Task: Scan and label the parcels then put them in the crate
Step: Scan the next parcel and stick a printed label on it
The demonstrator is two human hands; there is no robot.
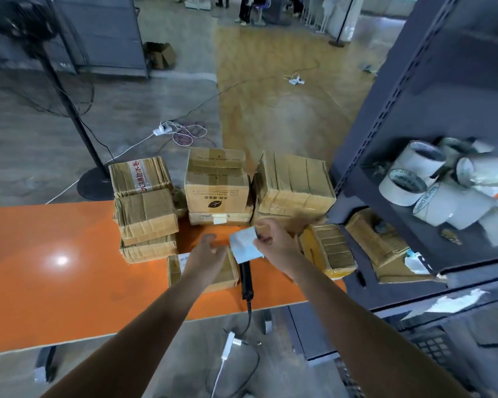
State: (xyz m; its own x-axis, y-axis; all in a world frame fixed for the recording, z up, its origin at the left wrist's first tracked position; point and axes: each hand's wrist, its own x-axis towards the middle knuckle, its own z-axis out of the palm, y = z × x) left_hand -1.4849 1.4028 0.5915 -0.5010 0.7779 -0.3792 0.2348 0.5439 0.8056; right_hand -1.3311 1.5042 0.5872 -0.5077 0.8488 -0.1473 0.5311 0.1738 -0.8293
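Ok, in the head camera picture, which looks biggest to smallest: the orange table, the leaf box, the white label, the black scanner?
1. orange table
2. leaf-printed box
3. white label and black scanner: too close to rank, since the label hides part of the scanner.

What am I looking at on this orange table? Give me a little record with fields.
Surface: orange table
Left hand: fingers relaxed, over a small parcel near the table's front edge
Right hand: pinches a white label above that parcel
Scanner: black, lying on the table just right of the small parcel
Other parcels: cardboard stacks behind the hands
Shelf unit: at the right, holding tape rolls
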